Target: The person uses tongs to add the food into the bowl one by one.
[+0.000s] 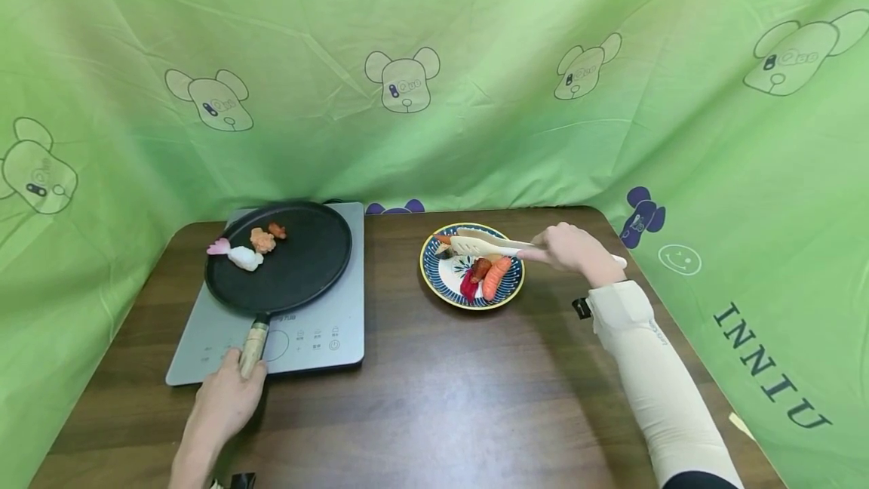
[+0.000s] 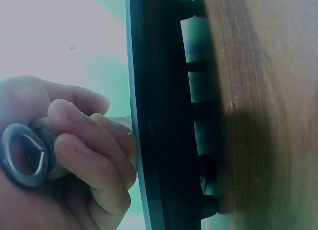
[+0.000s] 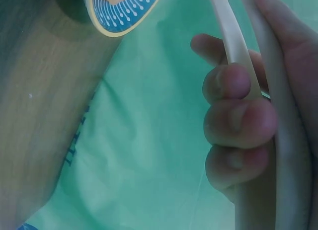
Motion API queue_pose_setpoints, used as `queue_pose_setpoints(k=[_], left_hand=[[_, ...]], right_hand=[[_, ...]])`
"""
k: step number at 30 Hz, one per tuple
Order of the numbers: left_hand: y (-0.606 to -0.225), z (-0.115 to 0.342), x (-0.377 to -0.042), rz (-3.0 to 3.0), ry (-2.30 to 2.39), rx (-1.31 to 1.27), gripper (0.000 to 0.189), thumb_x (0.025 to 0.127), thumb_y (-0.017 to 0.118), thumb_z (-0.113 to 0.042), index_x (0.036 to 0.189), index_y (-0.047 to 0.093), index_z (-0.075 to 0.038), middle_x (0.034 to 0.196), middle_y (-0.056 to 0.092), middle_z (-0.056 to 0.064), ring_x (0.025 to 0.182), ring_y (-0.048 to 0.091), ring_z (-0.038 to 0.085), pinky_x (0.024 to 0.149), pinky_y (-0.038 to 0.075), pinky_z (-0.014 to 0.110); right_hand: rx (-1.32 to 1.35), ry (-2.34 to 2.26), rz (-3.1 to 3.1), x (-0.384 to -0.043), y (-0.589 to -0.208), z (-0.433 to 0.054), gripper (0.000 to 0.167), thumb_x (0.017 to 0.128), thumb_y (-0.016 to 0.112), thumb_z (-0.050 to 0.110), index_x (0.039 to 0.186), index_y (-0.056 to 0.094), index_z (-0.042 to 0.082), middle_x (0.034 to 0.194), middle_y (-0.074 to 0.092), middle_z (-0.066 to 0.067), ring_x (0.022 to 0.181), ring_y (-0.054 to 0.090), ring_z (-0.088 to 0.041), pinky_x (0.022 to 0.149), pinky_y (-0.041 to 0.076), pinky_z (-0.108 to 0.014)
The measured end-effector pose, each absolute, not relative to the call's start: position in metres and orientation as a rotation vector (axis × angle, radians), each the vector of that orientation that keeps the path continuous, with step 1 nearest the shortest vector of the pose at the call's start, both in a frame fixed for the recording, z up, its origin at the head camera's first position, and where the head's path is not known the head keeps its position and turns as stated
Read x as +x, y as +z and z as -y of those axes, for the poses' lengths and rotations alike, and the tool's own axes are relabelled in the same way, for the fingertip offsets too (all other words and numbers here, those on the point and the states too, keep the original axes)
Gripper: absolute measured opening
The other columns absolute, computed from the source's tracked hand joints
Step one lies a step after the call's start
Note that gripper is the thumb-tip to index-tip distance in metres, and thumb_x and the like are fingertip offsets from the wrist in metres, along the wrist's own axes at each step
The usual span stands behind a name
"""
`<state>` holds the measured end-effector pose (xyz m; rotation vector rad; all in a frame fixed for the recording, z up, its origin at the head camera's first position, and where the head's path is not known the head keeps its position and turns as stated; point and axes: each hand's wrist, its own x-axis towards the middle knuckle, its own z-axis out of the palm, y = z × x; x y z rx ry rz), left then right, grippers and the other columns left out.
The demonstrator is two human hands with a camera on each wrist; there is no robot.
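Right of the flat round black pan (image 1: 305, 262), the right hand (image 1: 577, 251) clamps long cream tongs (image 1: 495, 249) reaching over a round blue-and-white plate (image 1: 446, 284); the left hand (image 1: 227, 402) clasps the pan's pale handle (image 1: 255, 342).

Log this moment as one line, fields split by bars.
left hand: grips pan handle | right hand: holds tongs, tips over plate | pan: on cooktop, three food pieces | plate: more food
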<state>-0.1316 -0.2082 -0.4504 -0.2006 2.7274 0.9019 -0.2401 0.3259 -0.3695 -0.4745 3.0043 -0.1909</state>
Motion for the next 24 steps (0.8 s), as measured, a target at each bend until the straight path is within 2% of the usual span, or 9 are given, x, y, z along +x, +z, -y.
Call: queue_pose_setpoints(k=[5,12,24], left_hand=[[-0.45,0.208,-0.131,-2.737,0.892,-0.19,0.046,0.095,0.041,-0.035,0.116,0.036,0.006,0.068,0.044,0.012,0.054,0.044,0.023,0.047,0.034,0.035],[-0.451,0.209,-0.133,-2.729,0.906,-0.187,0.047,0.095,0.041,-0.036,0.116,0.035,0.006,0.069,0.044,0.011,0.054,0.044,0.023,0.046,0.034,0.035],[-0.453,0.21,-0.133,-2.722,0.898,-0.194,0.05,0.095,0.041,-0.038,0.12,0.034,0.005,0.071,0.044,0.012,0.056,0.045,0.024,0.047,0.034,0.035]], right_hand=[[-0.485,-0.28,-3.018,-0.237,-0.375,-0.329,0.039,0.09,0.058,0.046,0.094,0.074,0.01,0.071,0.063,0.001,0.062,0.054,-0.016,0.068,0.047,-0.044],[-0.441,-0.372,-3.018,-0.231,-0.381,-0.329,0.037,0.09,0.057,0.048,0.078,0.069,0.015,0.057,0.048,0.005,0.056,0.046,-0.014,0.06,0.04,-0.036],[-0.349,-0.467,-3.09,-0.224,-0.392,-0.324,0.04,0.09,0.059,0.047,0.067,0.059,0.013,0.055,0.04,0.005,0.055,0.042,-0.015,0.055,0.034,-0.032]])
